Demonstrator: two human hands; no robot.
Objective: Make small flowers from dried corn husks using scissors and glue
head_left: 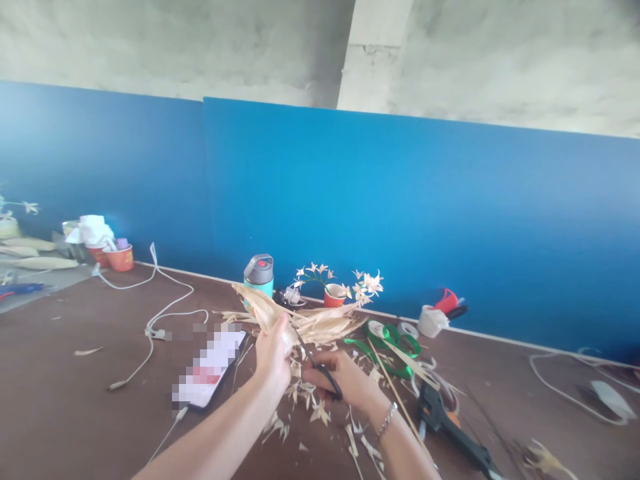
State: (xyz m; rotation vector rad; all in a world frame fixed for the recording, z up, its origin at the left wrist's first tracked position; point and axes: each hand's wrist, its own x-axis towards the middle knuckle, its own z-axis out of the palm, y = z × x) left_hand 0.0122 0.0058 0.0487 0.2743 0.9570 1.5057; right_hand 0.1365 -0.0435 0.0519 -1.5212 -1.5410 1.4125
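My left hand [273,353] is closed around a pale dry corn husk [260,303] and holds it up above the brown table [75,400]. My right hand [345,381] grips black-handled scissors [323,373], whose blades point up towards the husk near my left fingers. More dry husks [325,323] lie in a heap just behind my hands. Small husk cuttings [310,407] are scattered on the table under my hands.
A phone [210,367] on a white cable [160,313] lies to the left. A teal bottle [259,275], a cup of husk flowers [334,293], green ribbon [395,340], a black glue gun [445,420] and thin sticks [395,393] lie around. Red cups [119,257] stand far left by the blue wall.
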